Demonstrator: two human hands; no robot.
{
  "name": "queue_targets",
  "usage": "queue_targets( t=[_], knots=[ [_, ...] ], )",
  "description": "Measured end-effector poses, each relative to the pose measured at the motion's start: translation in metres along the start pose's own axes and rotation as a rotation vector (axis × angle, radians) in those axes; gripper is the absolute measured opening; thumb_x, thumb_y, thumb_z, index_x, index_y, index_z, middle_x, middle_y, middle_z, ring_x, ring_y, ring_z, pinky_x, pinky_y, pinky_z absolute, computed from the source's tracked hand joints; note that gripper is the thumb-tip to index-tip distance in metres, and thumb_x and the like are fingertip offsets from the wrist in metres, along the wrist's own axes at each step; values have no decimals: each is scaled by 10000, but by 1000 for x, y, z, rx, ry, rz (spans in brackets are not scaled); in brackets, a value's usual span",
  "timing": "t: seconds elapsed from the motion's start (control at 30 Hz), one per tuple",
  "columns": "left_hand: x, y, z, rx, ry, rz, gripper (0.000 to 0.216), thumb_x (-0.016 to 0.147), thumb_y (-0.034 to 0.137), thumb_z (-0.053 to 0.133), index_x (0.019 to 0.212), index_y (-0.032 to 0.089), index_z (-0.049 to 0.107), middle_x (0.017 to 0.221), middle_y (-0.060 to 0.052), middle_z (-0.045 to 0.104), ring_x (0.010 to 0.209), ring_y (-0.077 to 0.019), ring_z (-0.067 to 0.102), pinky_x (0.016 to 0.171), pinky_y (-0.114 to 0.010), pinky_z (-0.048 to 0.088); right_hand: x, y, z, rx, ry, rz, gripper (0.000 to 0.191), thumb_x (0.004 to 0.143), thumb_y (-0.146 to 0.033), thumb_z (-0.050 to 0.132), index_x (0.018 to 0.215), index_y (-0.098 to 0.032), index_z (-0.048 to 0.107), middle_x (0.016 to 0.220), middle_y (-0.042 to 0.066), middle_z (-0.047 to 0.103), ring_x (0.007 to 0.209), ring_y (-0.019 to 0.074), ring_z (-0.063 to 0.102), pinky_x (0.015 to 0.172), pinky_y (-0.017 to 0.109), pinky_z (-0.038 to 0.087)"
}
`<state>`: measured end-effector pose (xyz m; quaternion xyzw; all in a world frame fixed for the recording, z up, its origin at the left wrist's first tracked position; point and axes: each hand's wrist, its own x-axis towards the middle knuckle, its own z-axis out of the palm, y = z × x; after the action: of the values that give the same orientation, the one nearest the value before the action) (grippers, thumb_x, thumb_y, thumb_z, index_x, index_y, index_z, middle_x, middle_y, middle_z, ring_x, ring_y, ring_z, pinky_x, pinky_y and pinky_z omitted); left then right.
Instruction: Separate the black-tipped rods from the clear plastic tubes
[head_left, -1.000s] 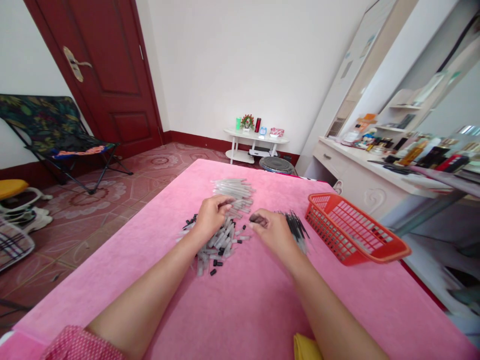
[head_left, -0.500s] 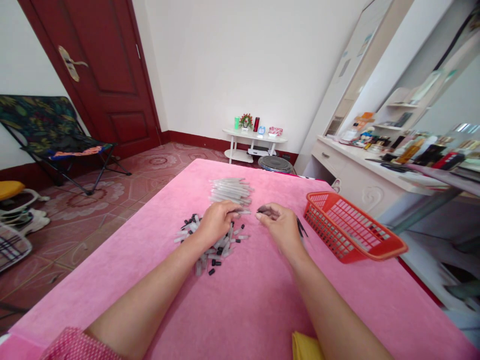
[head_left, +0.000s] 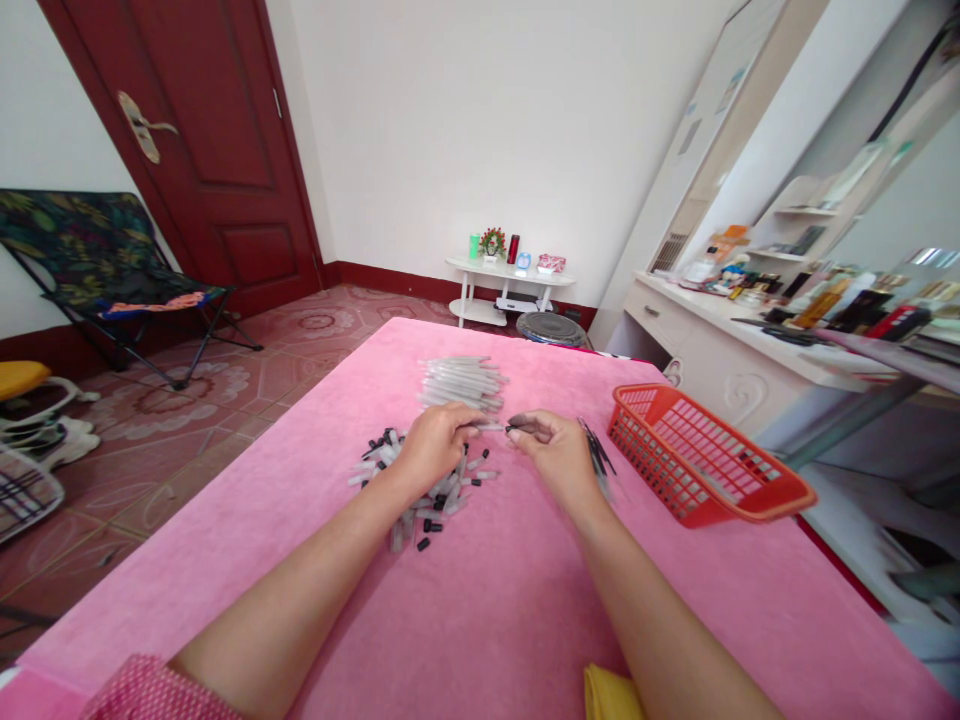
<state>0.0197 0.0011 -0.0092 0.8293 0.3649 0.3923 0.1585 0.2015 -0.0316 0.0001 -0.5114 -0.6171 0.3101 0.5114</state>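
My left hand [head_left: 442, 440] is closed, pinching a slim translucent tube [head_left: 491, 428], like a pen barrel, that points to the right. My right hand [head_left: 555, 448] is closed on a small black piece [head_left: 510, 430] at the tube's right end; whether the two touch I cannot tell. Under and beside my left wrist lies a loose heap of short clear caps and black plugs [head_left: 450, 497]. Beyond my hands is a stack of similar translucent tubes [head_left: 463, 380]. Several thin black sticks [head_left: 598, 452] lie just right of my right hand, partly hidden by it.
A red-orange plastic basket [head_left: 697, 455] stands at the right of the pink-covered table [head_left: 495, 610]. A yellow cloth [head_left: 611, 695] lies at the near edge. To the right is a white dresser [head_left: 720, 350] crowded with bottles; a folding chair [head_left: 112, 260] stands at far left.
My right hand has moved slightly left, bringing the small black piece up to the end of the tube. My left hand has stayed nearly still.
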Motion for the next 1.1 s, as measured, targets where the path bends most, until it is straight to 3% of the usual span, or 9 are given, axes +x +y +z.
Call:
queue_targets(
  t=[1.1],
  knots=[
    [-1,6,0,43,-44,-3,327,758,48,508,983,205,685,931,-47,687,849,-183,609,757,-289,450,0,3,3,-100,49,-38,146,674,-185,577,779,-152,672,760,52,697,689,179,637,650,279,493]
  ],
)
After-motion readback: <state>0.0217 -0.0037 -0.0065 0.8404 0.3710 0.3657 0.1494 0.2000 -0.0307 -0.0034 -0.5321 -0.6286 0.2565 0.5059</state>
